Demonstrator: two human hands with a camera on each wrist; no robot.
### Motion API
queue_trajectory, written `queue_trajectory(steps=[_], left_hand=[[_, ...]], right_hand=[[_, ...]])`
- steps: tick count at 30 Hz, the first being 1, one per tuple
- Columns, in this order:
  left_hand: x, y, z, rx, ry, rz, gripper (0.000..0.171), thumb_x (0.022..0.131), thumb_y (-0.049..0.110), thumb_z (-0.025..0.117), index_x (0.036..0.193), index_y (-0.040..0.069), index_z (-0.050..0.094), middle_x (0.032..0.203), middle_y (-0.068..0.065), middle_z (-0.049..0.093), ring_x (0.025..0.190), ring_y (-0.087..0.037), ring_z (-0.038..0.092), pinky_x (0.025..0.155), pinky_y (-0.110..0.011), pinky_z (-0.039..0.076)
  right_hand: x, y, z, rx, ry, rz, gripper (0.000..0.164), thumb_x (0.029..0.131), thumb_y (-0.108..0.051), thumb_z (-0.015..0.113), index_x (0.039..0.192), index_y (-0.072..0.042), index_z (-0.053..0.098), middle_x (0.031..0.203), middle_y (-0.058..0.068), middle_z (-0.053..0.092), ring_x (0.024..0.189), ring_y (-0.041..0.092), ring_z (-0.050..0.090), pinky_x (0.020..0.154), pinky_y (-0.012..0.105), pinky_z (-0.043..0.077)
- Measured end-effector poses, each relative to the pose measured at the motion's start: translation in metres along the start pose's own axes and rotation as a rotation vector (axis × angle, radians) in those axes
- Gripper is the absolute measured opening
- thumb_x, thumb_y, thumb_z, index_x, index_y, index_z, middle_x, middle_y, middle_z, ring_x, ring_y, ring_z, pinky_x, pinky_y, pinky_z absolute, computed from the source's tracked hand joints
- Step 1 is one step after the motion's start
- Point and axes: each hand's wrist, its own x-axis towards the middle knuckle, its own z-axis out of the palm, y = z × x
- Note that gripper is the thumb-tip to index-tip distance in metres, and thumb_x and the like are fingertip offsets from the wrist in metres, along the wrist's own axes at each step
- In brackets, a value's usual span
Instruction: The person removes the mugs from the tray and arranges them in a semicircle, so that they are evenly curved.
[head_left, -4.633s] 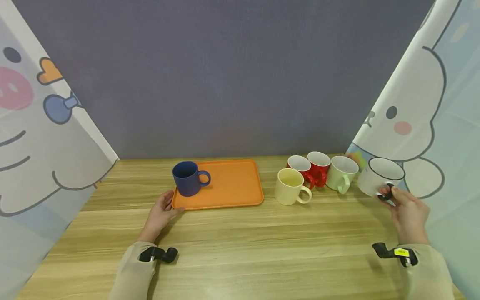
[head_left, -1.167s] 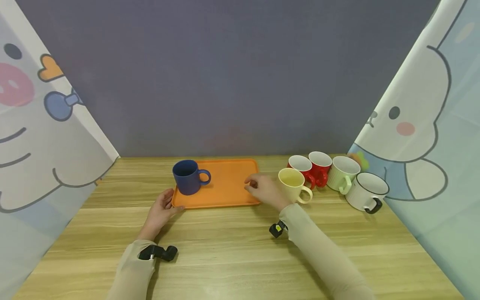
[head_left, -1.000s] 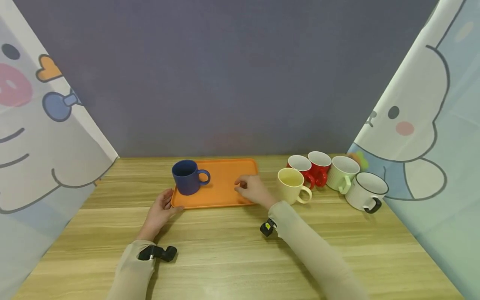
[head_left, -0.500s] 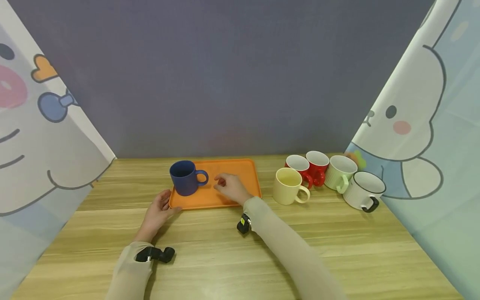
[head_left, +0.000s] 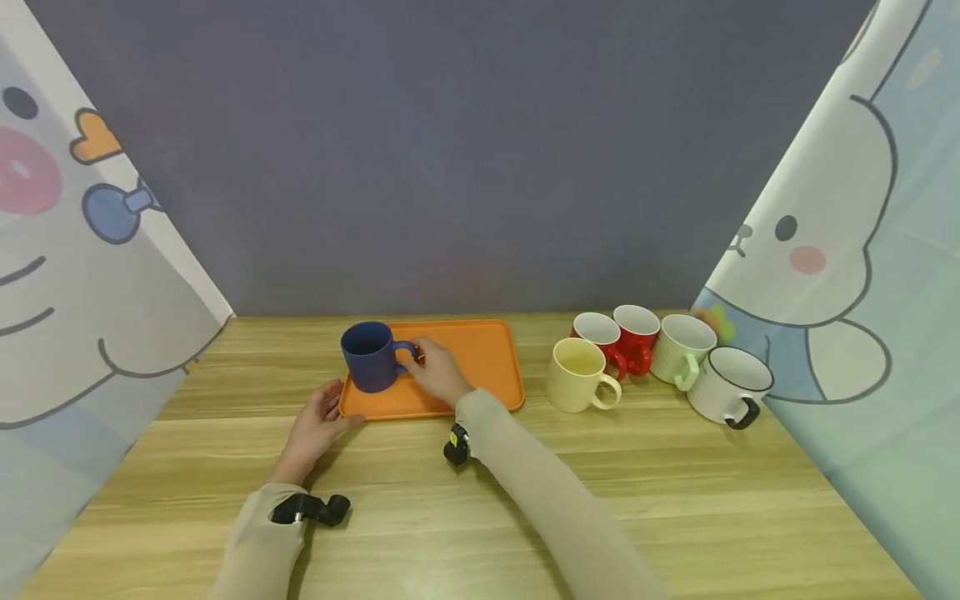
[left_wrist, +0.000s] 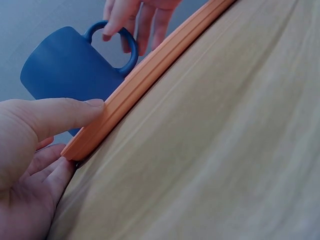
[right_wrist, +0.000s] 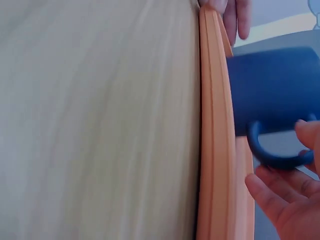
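A dark blue mug [head_left: 369,358] stands upright at the left end of an orange tray [head_left: 472,358], its handle facing right. My right hand [head_left: 437,370] is at that handle, thumb and fingers on either side of it, as both wrist views show; how firmly they grip is hard to tell. My left hand [head_left: 318,425] holds the tray's near left corner, the thumb [left_wrist: 75,112] on its front edge and the fingers around the left side. Beyond the tray's right end stands a pale yellow mug [head_left: 573,379].
To the right stand two red mugs [head_left: 636,332], a pale green mug [head_left: 681,346] and a white mug [head_left: 726,387] with a black rim and handle. A dark grey panel [head_left: 465,167] rises behind the wooden table [head_left: 420,508], with printed curtains at both sides.
After letting go of the white mug, which now sits nearer the green one, my right hand has moved left across the tray to the blue mug's handle. The left hand has stayed at the corner.
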Motion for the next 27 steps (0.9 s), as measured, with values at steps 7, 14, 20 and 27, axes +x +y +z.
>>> queue_trajectory(steps=[7,14,20,27], left_hand=[[0.0023,0.0031,-0.0004,0.002,0.004,0.006,0.086,0.089,-0.002,0.071,0.152,-0.014,0.014,0.157,-0.033,0.020,0.145,-0.044,0.024,0.117,-0.049,0.026],[0.0022,0.0024,0.0000,0.009,0.002,0.001,0.085,0.090,-0.002,0.070,0.152,-0.014,0.013,0.157,-0.033,0.020,0.145,-0.044,0.024,0.117,-0.049,0.026],[0.0022,0.0016,0.0004,0.007,-0.002,-0.004,0.086,0.090,-0.002,0.070,0.152,-0.014,0.012,0.157,-0.033,0.019,0.145,-0.044,0.024,0.117,-0.049,0.026],[0.0009,0.0017,0.0001,0.005,0.003,-0.016,0.085,0.090,-0.001,0.070,0.152,-0.013,0.013,0.158,-0.032,0.019,0.145,-0.043,0.023,0.117,-0.048,0.026]], right_hand=[[0.0068,-0.0035,0.0086,0.019,0.083,-0.019,0.030,0.104,-0.020,0.054,0.129,-0.004,0.061,0.119,0.011,0.068,0.106,0.022,0.065,0.088,0.029,0.055],[0.0065,0.0002,0.0073,0.045,0.087,-0.024,0.026,0.103,-0.021,0.055,0.122,-0.006,0.065,0.107,0.007,0.070,0.093,0.018,0.067,0.076,0.025,0.055],[0.0045,0.0027,0.0045,0.095,0.095,-0.016,0.023,0.101,-0.017,0.060,0.118,-0.004,0.067,0.104,0.009,0.071,0.086,0.017,0.065,0.072,0.023,0.054],[0.0000,0.0011,0.0030,0.159,0.094,0.016,0.017,0.098,-0.015,0.065,0.109,-0.003,0.071,0.096,0.005,0.071,0.083,0.014,0.065,0.071,0.022,0.055]])
